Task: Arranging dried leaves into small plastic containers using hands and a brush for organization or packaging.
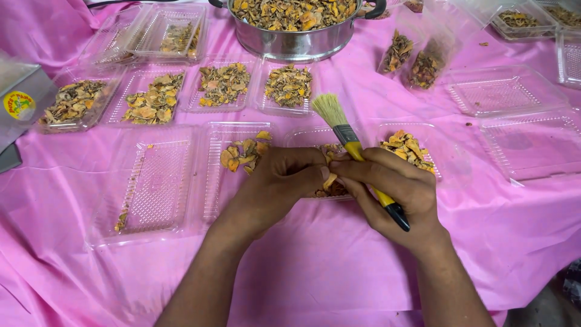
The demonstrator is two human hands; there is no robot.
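My right hand (396, 194) grips a paintbrush (354, 148) with a yellow and black handle, its pale bristles pointing up and away. My left hand (278, 178) pinches a small orange dried slice (330, 180) between the fingertips, touching the right hand's fingers. Both hands hover over a clear plastic tray (305, 136) holding a few dried pieces. Beside it stand a tray with several dried slices (245, 154) on the left and another with dried slices (408, 148) on the right.
A steel pot (295, 24) full of dried slices stands at the back. A row of filled clear trays (157, 97) lies behind the hands. Empty trays (502, 94) sit at the right, an open one (154, 188) at the left. Pink cloth (315, 260) covers the table.
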